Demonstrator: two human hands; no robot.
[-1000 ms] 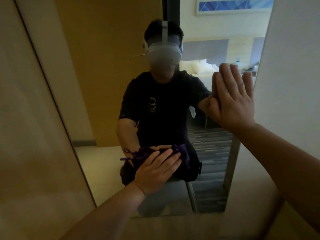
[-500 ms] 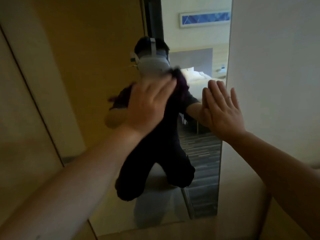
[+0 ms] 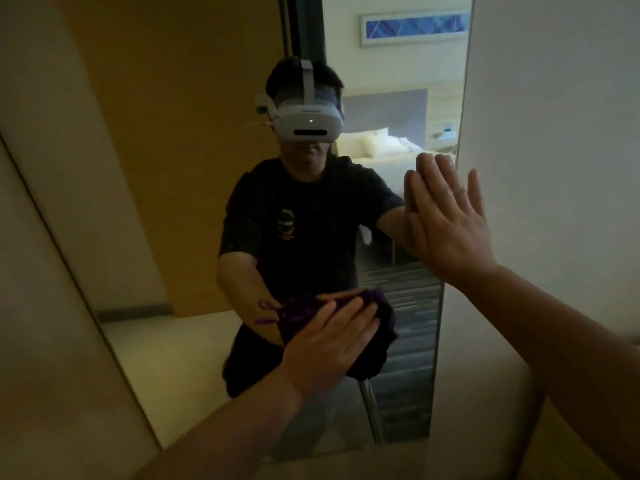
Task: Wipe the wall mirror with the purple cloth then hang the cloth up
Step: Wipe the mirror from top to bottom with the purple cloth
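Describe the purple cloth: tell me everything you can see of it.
The purple cloth is a dark, soft-looking fabric, bunched up and pressed against the lower part of the wall mirror under the left hand, whose straight fingers cover its middle. Folds stick out above and right of the fingers and sag below them. Thin purple strands show at its left side. Dim light and its own reflection blur its edges.

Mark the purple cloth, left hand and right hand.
purple cloth (image 3: pixel 382 336): head view, bunched edge showing past the fingertips.
left hand (image 3: pixel 329 351): head view, back of the hand.
right hand (image 3: pixel 446 230): head view, back of the hand.
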